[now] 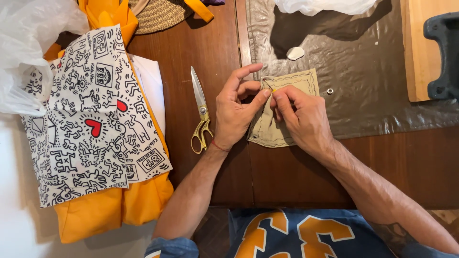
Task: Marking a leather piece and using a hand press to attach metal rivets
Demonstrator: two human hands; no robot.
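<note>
Both hands meet at the top left corner of a small beige fabric piece (287, 107) that lies on the wooden table (296, 172). On the left hand (234, 112), the thumb and the index finger are bent toward each other and pinch the edge of the fabric near this corner; the other fingers are curled loosely. This wrist carries a thin red band. Over the middle of the fabric rests the right hand (299, 117), and its thumb and index finger are closed on something very small and yellow at the same corner; it is too small to tell what it is. The two hands touch each other at the fingertips.

The fabric piece has a wavy dark line stitched along its border. Its upper part lies on a shiny grey plastic sheet (363, 76), and its lower part lies on bare wood.

Just beside the left hand, on the wood, lie scissors (201, 112) with golden handles, blades shut and pointing away from the person. Further to the left is a white cloth with black drawings and red hearts (91, 124), spread on top of folded orange fabric (95, 215). A clear plastic bag (28, 48) sits at the top left. Near the right side of the beige piece lies a small metal eyelet (330, 91), and a white chalk piece (295, 52) lies above. At the far right, a black metal tool (444, 52) stands on a wooden board (420, 52).
</note>
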